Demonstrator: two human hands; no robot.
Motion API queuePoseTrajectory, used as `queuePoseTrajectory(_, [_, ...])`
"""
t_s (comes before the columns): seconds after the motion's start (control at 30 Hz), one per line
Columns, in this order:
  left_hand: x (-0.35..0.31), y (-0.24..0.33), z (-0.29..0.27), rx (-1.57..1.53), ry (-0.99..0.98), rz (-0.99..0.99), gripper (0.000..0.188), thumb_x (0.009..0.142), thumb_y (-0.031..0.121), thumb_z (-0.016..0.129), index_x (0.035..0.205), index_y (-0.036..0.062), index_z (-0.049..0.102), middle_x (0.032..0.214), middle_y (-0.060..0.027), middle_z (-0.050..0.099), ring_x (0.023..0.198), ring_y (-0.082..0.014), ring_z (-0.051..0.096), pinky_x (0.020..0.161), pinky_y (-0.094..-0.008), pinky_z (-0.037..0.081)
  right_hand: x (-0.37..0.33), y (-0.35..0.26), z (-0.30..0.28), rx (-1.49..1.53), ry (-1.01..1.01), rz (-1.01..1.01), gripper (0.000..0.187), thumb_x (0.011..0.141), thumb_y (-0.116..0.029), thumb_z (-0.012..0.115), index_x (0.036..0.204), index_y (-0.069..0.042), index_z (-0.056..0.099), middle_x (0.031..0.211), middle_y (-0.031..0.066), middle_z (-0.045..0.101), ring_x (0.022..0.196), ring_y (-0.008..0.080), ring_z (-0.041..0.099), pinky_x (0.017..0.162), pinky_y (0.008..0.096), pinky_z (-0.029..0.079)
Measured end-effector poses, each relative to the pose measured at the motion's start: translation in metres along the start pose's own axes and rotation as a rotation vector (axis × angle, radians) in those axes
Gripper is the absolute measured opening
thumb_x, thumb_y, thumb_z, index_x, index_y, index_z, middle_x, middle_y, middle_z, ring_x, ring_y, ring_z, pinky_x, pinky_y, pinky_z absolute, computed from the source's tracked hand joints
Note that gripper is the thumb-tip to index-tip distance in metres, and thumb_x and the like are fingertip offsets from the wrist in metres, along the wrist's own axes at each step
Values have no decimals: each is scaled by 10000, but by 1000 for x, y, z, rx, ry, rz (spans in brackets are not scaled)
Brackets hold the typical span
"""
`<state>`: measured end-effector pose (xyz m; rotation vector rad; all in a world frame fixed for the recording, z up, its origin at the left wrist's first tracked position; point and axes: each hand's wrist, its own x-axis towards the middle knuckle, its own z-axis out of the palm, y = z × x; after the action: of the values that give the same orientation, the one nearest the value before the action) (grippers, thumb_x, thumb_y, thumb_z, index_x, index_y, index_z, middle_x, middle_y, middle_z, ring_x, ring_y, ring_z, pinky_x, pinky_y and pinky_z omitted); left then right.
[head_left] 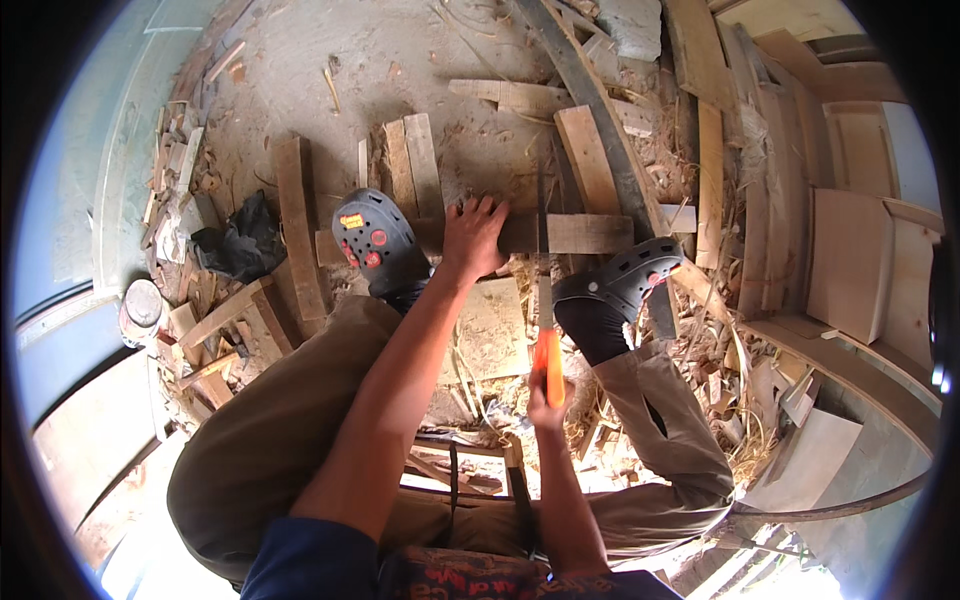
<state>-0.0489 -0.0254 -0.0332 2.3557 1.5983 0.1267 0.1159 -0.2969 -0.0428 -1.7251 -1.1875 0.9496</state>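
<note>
A wooden plank (590, 233) lies crosswise on the ground in front of me. My left hand (475, 238) presses on it, with the fingers curled over its far edge. In my right hand (548, 405) is the orange handle of a handsaw (546, 345), and its thin blade points away from me across the plank, right of my left hand. My left foot, in a dark clog (380, 240), rests on the plank's left part. The other dark clog (622, 282) is by the plank's right end. How deep the blade sits in the wood I cannot tell.
Wood offcuts (590, 160) and shavings litter the ground. A long curved strip (600, 110) runs past the plank's right end. At left are a black plastic bag (245, 238) and a small bucket (143, 303). Boards and panels (845, 260) lean at right.
</note>
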Motion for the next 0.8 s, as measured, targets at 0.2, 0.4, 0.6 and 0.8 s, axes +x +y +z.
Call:
queuePoseTrajectory(0.2, [3, 12, -5, -73, -86, 13, 816, 594, 373, 888, 1303, 148, 553, 1204, -96, 590, 1169, -289, 554, 924, -502, 406, 47, -10, 16, 406, 184, 214, 109, 879, -56, 654, 803, 14, 619, 606, 11, 542, 584, 92, 549, 529, 274, 437])
queuePoseTrajectory(0.4, [6, 6, -8, -22, -59, -25, 826, 595, 361, 891, 1313, 149, 542, 1223, -96, 587, 1165, -288, 560, 935, -513, 407, 24, -20, 9, 208, 223, 19, 125, 851, -19, 668, 954, 51, 662, 662, 4, 563, 603, 86, 516, 557, 271, 436])
queuePoseTrajectory(0.6, [1, 9, -2, -11, -12, 41, 808, 612, 356, 873, 1319, 142, 544, 1187, -99, 582, 1140, -286, 569, 883, -512, 411, 39, 0, 15, 355, 224, 199, 84, 860, -58, 674, 877, 20, 648, 654, -4, 566, 587, 85, 527, 551, 274, 441])
queuePoseTrajectory(0.8, [1, 1, 2, -15, -19, 8, 815, 602, 352, 873, 1315, 136, 544, 1198, -104, 582, 1161, -289, 560, 903, -499, 405, 30, -44, 10, -141, 126, -45, 105, 823, -101, 666, 792, -5, 634, 604, 8, 546, 529, 81, 523, 506, 279, 424])
